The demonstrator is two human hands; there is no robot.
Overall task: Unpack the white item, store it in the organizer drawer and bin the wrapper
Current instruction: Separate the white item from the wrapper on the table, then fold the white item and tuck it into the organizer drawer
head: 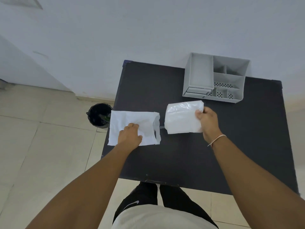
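Note:
A flat white wrapper bag [132, 121] lies at the left edge of the black table [181, 159], partly overhanging it. My left hand [130, 135] rests on the wrapper's near half, fingers curled onto it. The white item [180, 119], a soft white pack in glossy film, sits just right of the wrapper. My right hand [206, 121] grips its right edge. The grey organizer [214, 78] stands at the table's far right, with a small drawer [196, 92] at its lower front left, which looks pushed in.
A black-lined bin [99, 115] stands on the tiled floor by the table's left edge, just beyond the wrapper. A white wall runs behind the table. My legs are at the table's near edge.

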